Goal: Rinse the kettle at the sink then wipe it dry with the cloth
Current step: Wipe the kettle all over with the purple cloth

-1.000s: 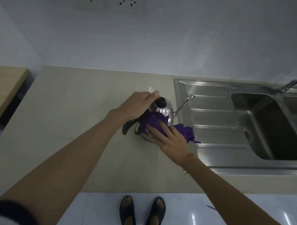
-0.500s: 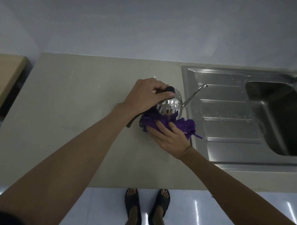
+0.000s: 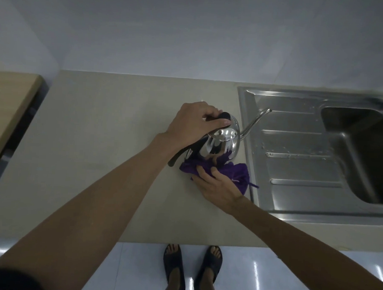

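Left hand (image 3: pixel 194 123): clamped over the black lid knob at the top, tipping the body toward the person so the lower wall faces up. Good anchor; in my view that grip has to stay firm while the other side rubs.
Kettle (image 3: pixel 221 146): small polished steel gooseneck kettle with a black handle, on the beige stone table near its right end, just beside the sink's rim, thin spout pointing out over the drainboard.
Cloth (image 3: pixel 235 174): crumpled purple cloth, bunched under and against the near side of the body, tail trailing onto the sink's edge.
Right hand (image 3: pixel 215 185): fingers closed on the cloth, pressing it up into the base.
Sink (image 3: pixel 295 167): stainless steel sink with ribbed drainboard, droplets on it, so the rinse looks finished.
How to do it well: I'd roll the body against the cloth, work around the underside, then spout and handle; refold to a dry face.
Risk: wet steel may slip or topple.
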Demonstrator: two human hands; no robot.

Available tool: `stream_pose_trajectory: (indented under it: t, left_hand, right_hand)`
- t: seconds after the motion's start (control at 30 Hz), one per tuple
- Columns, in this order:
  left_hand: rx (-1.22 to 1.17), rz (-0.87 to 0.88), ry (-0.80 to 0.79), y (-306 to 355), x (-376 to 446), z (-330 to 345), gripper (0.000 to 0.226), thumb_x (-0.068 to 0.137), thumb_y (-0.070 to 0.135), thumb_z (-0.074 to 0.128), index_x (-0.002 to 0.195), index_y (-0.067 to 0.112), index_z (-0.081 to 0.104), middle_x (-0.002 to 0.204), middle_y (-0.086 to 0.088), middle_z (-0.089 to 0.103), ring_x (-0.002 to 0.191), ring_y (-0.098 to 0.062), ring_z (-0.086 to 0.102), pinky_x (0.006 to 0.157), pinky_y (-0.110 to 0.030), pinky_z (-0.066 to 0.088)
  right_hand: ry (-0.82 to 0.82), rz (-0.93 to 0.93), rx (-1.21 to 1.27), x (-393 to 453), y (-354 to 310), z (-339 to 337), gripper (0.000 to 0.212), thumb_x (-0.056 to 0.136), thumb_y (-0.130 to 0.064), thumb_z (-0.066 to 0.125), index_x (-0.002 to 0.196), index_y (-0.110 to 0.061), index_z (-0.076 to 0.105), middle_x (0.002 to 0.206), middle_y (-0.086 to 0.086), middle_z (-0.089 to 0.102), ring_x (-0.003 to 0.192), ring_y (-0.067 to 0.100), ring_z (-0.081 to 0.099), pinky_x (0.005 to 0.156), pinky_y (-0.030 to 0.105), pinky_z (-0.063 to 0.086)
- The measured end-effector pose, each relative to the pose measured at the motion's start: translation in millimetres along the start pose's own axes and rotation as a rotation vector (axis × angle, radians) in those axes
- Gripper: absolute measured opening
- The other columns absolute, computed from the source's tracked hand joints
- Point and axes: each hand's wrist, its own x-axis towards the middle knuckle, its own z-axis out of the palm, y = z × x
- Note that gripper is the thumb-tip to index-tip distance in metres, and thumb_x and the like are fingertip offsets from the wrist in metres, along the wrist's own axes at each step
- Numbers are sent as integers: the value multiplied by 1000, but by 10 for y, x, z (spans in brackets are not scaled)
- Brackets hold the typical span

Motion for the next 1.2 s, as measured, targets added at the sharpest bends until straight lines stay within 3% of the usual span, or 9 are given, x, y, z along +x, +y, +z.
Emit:
stream_pose_trajectory:
  t: [0.23, 0.4, 0.5, 0.63, 0.73, 0.83, 0.93, 1.0, 1.2]
  left_hand:
    - [-10, -22, -34, -9, 41, -18, 30, 78, 42, 77, 90, 14, 77, 95, 0, 73, 95, -11, 67, 90, -31, 52]
    - [-18, -21, -21, -20, 32, -6, 27, 80, 40, 76, 87, 15, 77, 92, 1, 72, 91, -4, 65, 88, -24, 51]
    - [-25, -26, -20, -28, 27, 3, 26, 79, 39, 77, 84, 14, 76, 90, -1, 72, 87, 6, 63, 83, -12, 46]
    - [-57, -48, -34, -18, 23, -21, 31, 87, 43, 67, 88, 13, 77, 88, -2, 72, 83, -1, 66, 80, -19, 49]
    - [-54, -97, -43, -18, 37, -35, 47, 96, 52, 47, 94, 15, 77, 86, -6, 73, 78, -9, 66, 77, -18, 48]
    - [-62, -112, -18, -45, 58, -33, 47, 97, 50, 45, 96, 16, 77, 79, 1, 71, 65, 7, 61, 68, -2, 39]
    - [-56, -99, -5, -60, 44, -17, 43, 97, 46, 50, 88, 13, 76, 69, 2, 64, 56, 5, 54, 64, -6, 37]
    - [-38, -73, -7, -58, 31, -11, 38, 96, 44, 54, 77, 17, 72, 70, 2, 65, 60, 1, 55, 67, -12, 39]
    - [-40, -46, 43, -47, 38, 61, 30, 86, 50, 65, 86, 23, 76, 87, 5, 71, 83, -5, 67, 81, -20, 51]
  right_hand:
    - [-36, 20, 25, 6, -106, -11, 59, 73, -20, 71, 130, -17, 54, 150, 6, 33, 138, 34, 25, 106, 42, 37]
    - [32, 181, 230, -504, 108, 278, 73, 46, -18, 88, 116, -23, 66, 128, -4, 59, 123, 30, 46, 97, 47, 46]
    - [361, 483, 414, -719, 316, 236, 64, 57, -10, 81, 118, -21, 62, 125, -1, 58, 114, 31, 43, 89, 49, 42]
    - [751, 669, 629, -483, 560, -79, 54, 83, -10, 53, 135, -17, 40, 141, 7, 35, 121, 37, 39, 98, 42, 40]
    - [806, 653, 546, -181, 518, 31, 58, 86, 0, 59, 137, -22, 43, 142, 2, 36, 123, 38, 39, 98, 46, 45]
    - [790, 474, 345, -137, 299, 413, 55, 83, -6, 69, 131, -26, 53, 136, -6, 48, 123, 30, 42, 103, 48, 39]
    - [473, 100, 184, -299, 117, 674, 62, 54, -16, 89, 112, -30, 68, 124, -11, 63, 123, 25, 41, 113, 47, 16]
    - [354, -8, 167, -366, 192, 703, 70, 39, -19, 92, 105, -31, 71, 122, -12, 65, 124, 24, 41, 111, 47, 20]
    - [764, 330, 320, -283, 383, 442, 44, 94, -7, 50, 133, -26, 52, 135, -8, 47, 122, 26, 43, 103, 46, 37]
